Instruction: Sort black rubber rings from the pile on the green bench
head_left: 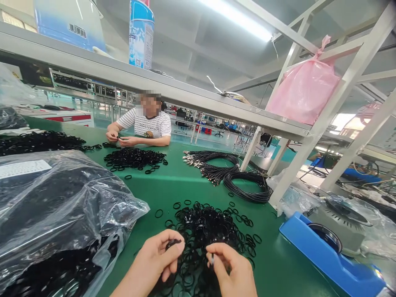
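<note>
A loose heap of black rings point(213, 225) lies on the green tabletop in front of me, with single rings scattered round its edges. Over the heap's left side, my left hand point(163, 253) is closed, and black rings show between its thumb and fingers. To the right of it, my right hand point(230, 266) pinches one black ring point(212, 260) between thumb and fingertips. The two hands are apart, with part of the heap visible between them.
A clear plastic bag point(71, 194) of black rings lies at left. Coiled black cables point(247, 185) sit by the shelf post. A blue tape dispenser point(328, 260) stands at right. Across the table a person point(150, 123) handles small pieces behind another ring pile point(134, 157). A shelf point(185, 88) spans above.
</note>
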Motion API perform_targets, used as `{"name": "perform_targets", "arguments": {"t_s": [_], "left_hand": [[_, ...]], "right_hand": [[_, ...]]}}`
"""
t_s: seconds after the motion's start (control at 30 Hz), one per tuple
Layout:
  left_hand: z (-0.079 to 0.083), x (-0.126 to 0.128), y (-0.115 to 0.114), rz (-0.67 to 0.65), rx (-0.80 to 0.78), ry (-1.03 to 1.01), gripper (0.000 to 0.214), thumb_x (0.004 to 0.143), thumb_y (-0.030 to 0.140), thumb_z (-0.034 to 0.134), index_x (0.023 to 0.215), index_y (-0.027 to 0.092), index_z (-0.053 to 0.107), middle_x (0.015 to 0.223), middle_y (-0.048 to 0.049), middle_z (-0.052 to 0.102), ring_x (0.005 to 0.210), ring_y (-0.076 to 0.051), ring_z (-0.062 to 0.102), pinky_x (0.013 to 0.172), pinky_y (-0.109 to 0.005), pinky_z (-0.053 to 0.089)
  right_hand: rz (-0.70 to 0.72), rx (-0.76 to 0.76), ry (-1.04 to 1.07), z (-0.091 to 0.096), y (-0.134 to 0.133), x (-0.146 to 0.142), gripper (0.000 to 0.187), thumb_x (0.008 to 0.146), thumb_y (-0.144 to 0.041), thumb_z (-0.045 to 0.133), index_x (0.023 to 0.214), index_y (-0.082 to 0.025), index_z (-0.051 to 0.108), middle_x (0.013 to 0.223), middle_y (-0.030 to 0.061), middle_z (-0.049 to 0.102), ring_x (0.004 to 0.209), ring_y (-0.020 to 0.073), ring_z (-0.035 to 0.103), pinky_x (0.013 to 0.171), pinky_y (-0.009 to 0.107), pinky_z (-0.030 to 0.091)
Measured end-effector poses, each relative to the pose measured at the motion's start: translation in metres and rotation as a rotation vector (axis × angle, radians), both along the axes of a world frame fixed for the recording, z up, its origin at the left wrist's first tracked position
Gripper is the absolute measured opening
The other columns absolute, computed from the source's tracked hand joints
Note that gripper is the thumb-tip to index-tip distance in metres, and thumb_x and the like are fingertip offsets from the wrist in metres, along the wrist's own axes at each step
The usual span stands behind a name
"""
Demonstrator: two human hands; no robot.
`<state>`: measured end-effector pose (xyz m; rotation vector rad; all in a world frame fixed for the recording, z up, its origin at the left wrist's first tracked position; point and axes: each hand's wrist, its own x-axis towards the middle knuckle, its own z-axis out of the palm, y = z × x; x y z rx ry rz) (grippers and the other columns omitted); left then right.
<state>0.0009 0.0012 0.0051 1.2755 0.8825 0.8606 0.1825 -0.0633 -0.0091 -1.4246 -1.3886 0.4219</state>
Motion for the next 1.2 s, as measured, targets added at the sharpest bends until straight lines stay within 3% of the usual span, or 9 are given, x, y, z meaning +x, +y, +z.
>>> {"name": "perform_targets", "arguments": {"t_s": [0.07, 0.13, 0.27, 0.43, 0.53, 0.67, 0.8, 1.0, 1.2], "left_hand": [[0.002, 0.002, -0.001, -0.042, -0.065, -0.034, 0.042, 0.068, 0.055, 0.072, 0.079, 0.014, 0.065, 0.05, 0.0031, 0.061, 0.032, -0.003, 0.037, 0.034, -0.015, 0.024], [0.006, 0.005, -0.006, -0.07, -0.167, -0.124, 0.044, 0.066, 0.054, 0.074, 0.079, 0.013, 0.069, 0.066, -0.0025, 0.067, 0.042, -0.006, 0.05, 0.035, -0.015, 0.032], [0.014, 0.011, -0.021, -0.164, -0.315, -0.311, 0.043, 0.071, 0.053, 0.072, 0.084, 0.012, 0.074, 0.074, -0.0065, 0.068, 0.066, -0.015, 0.061, 0.047, -0.017, 0.048], [0.02, 0.011, -0.028, -0.207, -0.368, -0.293, 0.037, 0.072, 0.048, 0.073, 0.081, 0.012, 0.076, 0.074, -0.0063, 0.069, 0.071, -0.015, 0.063, 0.059, -0.019, 0.052], [0.018, 0.008, -0.021, -0.102, -0.333, -0.193, 0.037, 0.066, 0.046, 0.078, 0.08, 0.012, 0.075, 0.077, -0.0079, 0.072, 0.07, -0.016, 0.066, 0.058, -0.02, 0.053], [0.013, 0.005, -0.012, -0.052, -0.235, -0.061, 0.042, 0.056, 0.046, 0.083, 0.081, 0.014, 0.074, 0.067, -0.0048, 0.071, 0.052, -0.015, 0.063, 0.041, -0.021, 0.047], [0.008, 0.005, -0.011, -0.129, -0.111, 0.082, 0.039, 0.064, 0.05, 0.075, 0.083, 0.016, 0.072, 0.057, -0.0009, 0.067, 0.04, -0.011, 0.055, 0.032, -0.017, 0.036], [-0.004, 0.008, -0.017, -0.094, 0.101, 0.128, 0.032, 0.069, 0.042, 0.07, 0.092, 0.02, 0.069, 0.069, -0.0006, 0.063, 0.056, -0.014, 0.054, 0.039, -0.018, 0.042], [0.003, 0.01, -0.021, -0.077, 0.139, 0.213, 0.026, 0.074, 0.044, 0.062, 0.071, 0.019, 0.061, 0.056, 0.0047, 0.049, 0.048, -0.011, 0.044, 0.038, -0.017, 0.032]], "right_hand": [[-0.052, 0.126, -0.161, 0.003, -0.001, 0.002, 0.026, 0.087, -0.022, 0.047, 0.086, -0.026, 0.073, 0.097, 0.005, 0.071, 0.087, 0.0212, 0.065, 0.078, 0.029, 0.05], [-0.069, 0.197, -0.233, 0.005, -0.001, -0.001, 0.029, 0.089, -0.02, 0.044, 0.09, -0.028, 0.072, 0.107, 0.0041, 0.068, 0.099, 0.0213, 0.061, 0.086, 0.03, 0.048], [0.059, 0.173, -0.209, 0.005, -0.003, -0.019, 0.02, 0.083, -0.019, 0.054, 0.095, -0.028, 0.067, 0.09, 0.0017, 0.068, 0.084, 0.0192, 0.061, 0.074, 0.026, 0.048], [0.056, 0.149, -0.251, 0.005, -0.004, -0.027, 0.02, 0.076, -0.009, 0.05, 0.074, -0.024, 0.063, 0.072, -0.0015, 0.064, 0.068, 0.0161, 0.06, 0.064, 0.025, 0.043], [0.011, 0.007, -0.173, 0.008, -0.003, -0.021, 0.017, 0.077, -0.012, 0.049, 0.072, -0.022, 0.062, 0.068, -0.0018, 0.065, 0.061, 0.0143, 0.059, 0.055, 0.021, 0.041], [0.004, -0.088, -0.06, 0.01, -0.002, -0.017, 0.018, 0.079, -0.02, 0.052, 0.076, -0.023, 0.069, 0.07, -0.0014, 0.069, 0.06, 0.0146, 0.06, 0.057, 0.021, 0.044], [0.014, -0.084, 0.012, 0.008, -0.002, -0.019, 0.019, 0.079, -0.023, 0.051, 0.079, -0.023, 0.07, 0.07, -0.0007, 0.07, 0.061, 0.0156, 0.061, 0.059, 0.021, 0.046], [-0.002, -0.127, 0.02, 0.003, -0.002, -0.025, 0.014, 0.073, -0.024, 0.054, 0.073, -0.02, 0.068, 0.062, 0.0014, 0.067, 0.056, 0.017, 0.06, 0.054, 0.023, 0.046], [-0.015, -0.157, -0.061, 0.002, -0.003, -0.025, 0.012, 0.07, -0.021, 0.057, 0.07, -0.021, 0.069, 0.058, 0.0003, 0.067, 0.054, 0.0167, 0.059, 0.053, 0.023, 0.043]]}}
